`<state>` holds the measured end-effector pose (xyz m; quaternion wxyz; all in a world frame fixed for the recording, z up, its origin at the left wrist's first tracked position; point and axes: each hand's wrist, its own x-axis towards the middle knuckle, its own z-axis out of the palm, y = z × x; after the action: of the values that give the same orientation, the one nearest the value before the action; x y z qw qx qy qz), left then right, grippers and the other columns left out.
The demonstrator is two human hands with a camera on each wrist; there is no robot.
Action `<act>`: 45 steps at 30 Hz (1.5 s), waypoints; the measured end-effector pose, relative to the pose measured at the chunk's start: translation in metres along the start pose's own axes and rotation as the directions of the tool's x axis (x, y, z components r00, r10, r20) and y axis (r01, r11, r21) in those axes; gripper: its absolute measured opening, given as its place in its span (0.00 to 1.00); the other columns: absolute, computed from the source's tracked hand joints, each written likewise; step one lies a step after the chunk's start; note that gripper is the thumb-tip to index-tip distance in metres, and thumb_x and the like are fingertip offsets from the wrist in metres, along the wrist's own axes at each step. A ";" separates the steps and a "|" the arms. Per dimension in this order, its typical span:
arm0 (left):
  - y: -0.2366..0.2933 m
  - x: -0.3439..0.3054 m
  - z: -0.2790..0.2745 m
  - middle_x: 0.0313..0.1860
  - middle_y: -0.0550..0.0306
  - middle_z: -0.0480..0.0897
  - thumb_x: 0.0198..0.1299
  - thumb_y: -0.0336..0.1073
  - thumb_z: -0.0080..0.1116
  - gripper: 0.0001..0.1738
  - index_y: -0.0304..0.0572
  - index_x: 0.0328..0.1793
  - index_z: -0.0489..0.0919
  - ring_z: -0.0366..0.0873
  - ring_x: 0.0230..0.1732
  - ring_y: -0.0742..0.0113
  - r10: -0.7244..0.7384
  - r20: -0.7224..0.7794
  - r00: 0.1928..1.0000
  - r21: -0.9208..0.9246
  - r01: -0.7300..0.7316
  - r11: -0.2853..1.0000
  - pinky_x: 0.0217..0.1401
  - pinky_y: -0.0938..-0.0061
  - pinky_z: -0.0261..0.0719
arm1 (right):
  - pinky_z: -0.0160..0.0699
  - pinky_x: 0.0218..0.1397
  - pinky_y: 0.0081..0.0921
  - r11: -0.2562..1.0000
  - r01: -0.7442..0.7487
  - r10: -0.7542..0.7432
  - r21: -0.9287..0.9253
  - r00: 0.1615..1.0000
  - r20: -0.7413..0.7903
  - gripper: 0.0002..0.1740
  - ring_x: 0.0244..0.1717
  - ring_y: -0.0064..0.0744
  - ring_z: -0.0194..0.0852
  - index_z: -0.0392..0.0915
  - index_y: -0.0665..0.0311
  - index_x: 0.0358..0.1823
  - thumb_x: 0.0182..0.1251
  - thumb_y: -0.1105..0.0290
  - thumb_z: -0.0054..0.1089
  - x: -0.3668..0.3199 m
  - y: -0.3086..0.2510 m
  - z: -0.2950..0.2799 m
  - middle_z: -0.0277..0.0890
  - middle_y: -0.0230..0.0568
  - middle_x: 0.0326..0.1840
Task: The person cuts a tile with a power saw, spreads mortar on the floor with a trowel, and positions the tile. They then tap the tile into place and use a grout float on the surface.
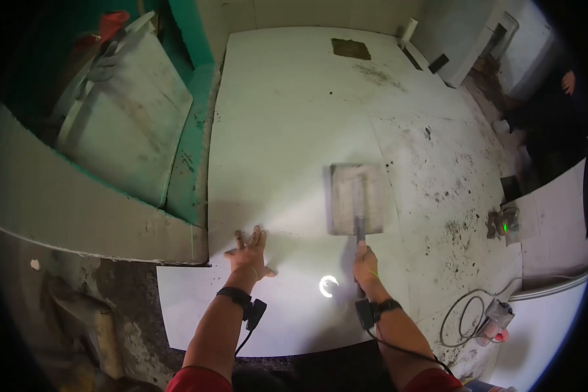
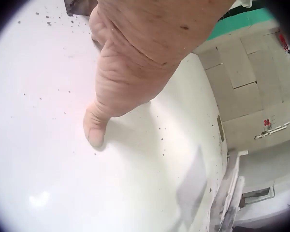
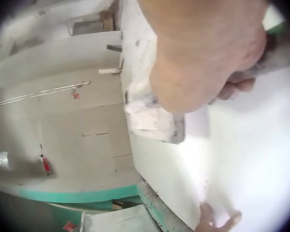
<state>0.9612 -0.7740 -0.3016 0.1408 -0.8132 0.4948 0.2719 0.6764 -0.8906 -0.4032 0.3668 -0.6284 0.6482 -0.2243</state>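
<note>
A flat square block tool [image 1: 357,198] with a long handle lies over the white floor tiles [image 1: 274,130]. My right hand [image 1: 366,264] grips its handle, fingers curled round it; in the right wrist view the right hand [image 3: 208,53] covers part of the tool [image 3: 157,123]. To the left, my left hand [image 1: 248,255] rests on the white surface with its fingers spread. Seen from the left wrist, the left hand [image 2: 135,63] has its thumb down on that surface.
A pale board [image 1: 130,111] leans at the left, behind a low wall [image 1: 98,202]. A rectangular opening [image 1: 351,49] is at the far end. Dark crumbs lie on the right-hand tiles. A cable and a grey device [image 1: 498,315] are at lower right; a person [image 1: 549,104] is at the right edge.
</note>
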 end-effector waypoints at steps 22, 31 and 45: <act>-0.002 0.007 -0.010 0.82 0.75 0.40 0.38 0.53 0.78 0.66 0.61 0.80 0.46 0.36 0.81 0.42 -0.014 0.074 0.997 -0.081 0.020 0.996 0.66 0.23 0.57 | 0.63 0.13 0.30 0.981 -0.188 0.187 -0.038 0.893 0.409 0.32 0.09 0.29 0.61 0.66 0.64 0.27 0.76 0.42 0.31 0.043 -0.141 0.009 0.63 0.36 0.13; 0.001 0.006 -0.013 0.83 0.74 0.39 0.38 0.54 0.77 0.66 0.61 0.81 0.45 0.35 0.81 0.42 -0.026 0.094 0.995 -0.050 0.030 0.998 0.66 0.25 0.59 | 0.63 0.13 0.31 0.989 -0.115 0.142 -0.096 0.919 0.368 0.32 0.09 0.30 0.62 0.69 0.65 0.30 0.77 0.43 0.32 0.054 -0.131 0.016 0.65 0.37 0.14; 0.003 0.005 -0.015 0.82 0.72 0.40 0.38 0.57 0.76 0.66 0.58 0.81 0.45 0.37 0.81 0.42 -0.013 0.083 0.996 0.047 0.009 0.999 0.63 0.31 0.65 | 0.69 0.16 0.34 0.995 0.097 -0.101 0.029 0.973 0.208 0.34 0.10 0.35 0.67 0.71 0.69 0.32 0.76 0.44 0.29 0.047 -0.065 0.011 0.69 0.44 0.16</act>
<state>0.9651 -0.7864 -0.2927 0.1817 -0.8004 0.4904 0.2932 0.7297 -0.9418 -0.3709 0.4273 -0.6767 0.5716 -0.1809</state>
